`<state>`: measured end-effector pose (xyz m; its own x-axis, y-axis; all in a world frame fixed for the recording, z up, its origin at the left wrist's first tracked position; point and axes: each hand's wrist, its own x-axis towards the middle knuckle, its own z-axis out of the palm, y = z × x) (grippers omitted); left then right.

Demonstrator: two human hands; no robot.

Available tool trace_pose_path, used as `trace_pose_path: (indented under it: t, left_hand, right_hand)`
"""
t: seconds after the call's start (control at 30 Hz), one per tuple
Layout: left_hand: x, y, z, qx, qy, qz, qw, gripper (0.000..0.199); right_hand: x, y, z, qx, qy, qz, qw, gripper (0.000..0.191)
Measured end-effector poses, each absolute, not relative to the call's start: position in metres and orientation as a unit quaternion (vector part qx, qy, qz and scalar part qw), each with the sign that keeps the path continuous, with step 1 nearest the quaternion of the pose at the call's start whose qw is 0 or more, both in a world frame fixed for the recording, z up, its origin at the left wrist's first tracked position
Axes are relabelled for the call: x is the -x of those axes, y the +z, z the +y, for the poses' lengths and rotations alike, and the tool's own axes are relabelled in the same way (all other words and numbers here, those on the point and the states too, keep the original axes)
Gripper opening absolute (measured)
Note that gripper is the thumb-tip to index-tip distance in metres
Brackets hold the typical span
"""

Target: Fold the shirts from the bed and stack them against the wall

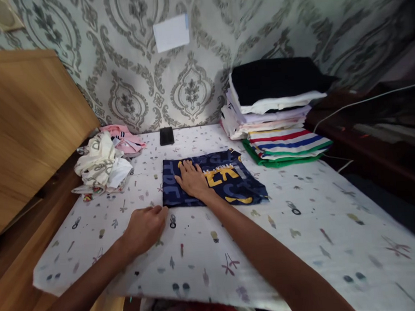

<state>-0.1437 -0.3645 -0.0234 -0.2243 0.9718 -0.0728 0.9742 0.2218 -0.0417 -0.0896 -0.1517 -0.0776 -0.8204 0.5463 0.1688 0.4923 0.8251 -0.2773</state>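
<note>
A dark blue T-shirt [225, 188] with yellow and white lettering lies folded in half-flat form on the patterned white cloth of the table. My right hand [193, 180] rests flat on its left part, fingers spread. At the shirt's near left corner, my left hand [149, 228] is closed, thumb and fingers pinching the edge. The fingertips there are partly hidden by the hand itself. The shirt's right end is slightly uneven.
Behind to the right stands a stack of folded clothes [277, 81], with striped garments [289, 141] in front. A crumpled clothes pile [101, 162] lies at left, near a wooden panel [26, 123]. A dark phone [166, 136] lies by the wall; a pale cable [363, 103] runs at right.
</note>
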Motion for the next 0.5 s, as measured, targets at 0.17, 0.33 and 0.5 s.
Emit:
trace_pose_path:
  t: [0.17,0.33,0.5]
  left_hand:
    - [0.200,-0.020,-0.334,-0.529,0.251,0.803,0.109,0.018]
    - [0.250,-0.021,-0.260,-0.366,0.296,0.861,0.192,0.012]
    - [0.259,-0.030,-0.214,-0.339,0.282,0.872,0.213,0.021]
  right_hand:
    - [0.089,-0.058,-0.155,0.298,0.139,-0.935,0.133,0.050]
    - [0.073,-0.027,-0.204,0.232,0.107,-0.956,0.145,0.037]
    - [0.058,-0.025,-0.259,0.179,0.106,-0.975,0.083,0.058]
